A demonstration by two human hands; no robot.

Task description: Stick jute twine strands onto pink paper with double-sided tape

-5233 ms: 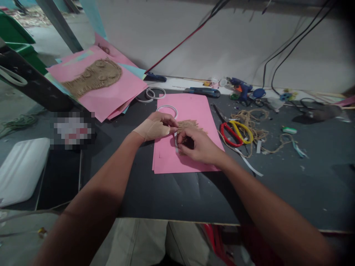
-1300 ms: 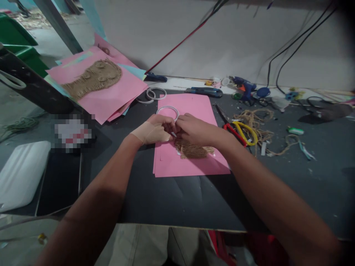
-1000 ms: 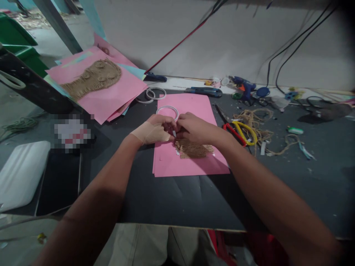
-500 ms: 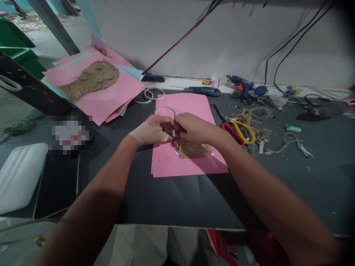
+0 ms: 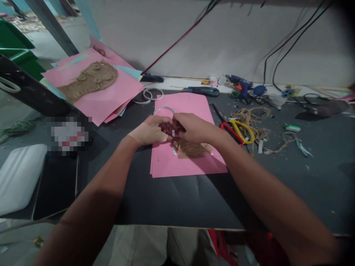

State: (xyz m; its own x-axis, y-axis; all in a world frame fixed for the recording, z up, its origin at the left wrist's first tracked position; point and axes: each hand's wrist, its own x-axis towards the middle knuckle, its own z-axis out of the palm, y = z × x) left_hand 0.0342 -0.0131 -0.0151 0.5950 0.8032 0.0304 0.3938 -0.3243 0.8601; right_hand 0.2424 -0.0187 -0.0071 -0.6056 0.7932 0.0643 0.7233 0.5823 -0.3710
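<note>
We pinch the small white strip (image 5: 173, 132) with left hand (image 5: 148, 132) and right hand (image 5: 194, 127) closed together, just over the jute patch (image 5: 192, 149) on the pink sheet (image 5: 188, 166), mid-table. It is best pulled slowly and low, so the patch lies flat.

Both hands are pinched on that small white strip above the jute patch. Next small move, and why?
Probably ease the left hand and right hand slowly apart to peel the white strip: both pinch it just above the jute patch on the pink paper.
</note>
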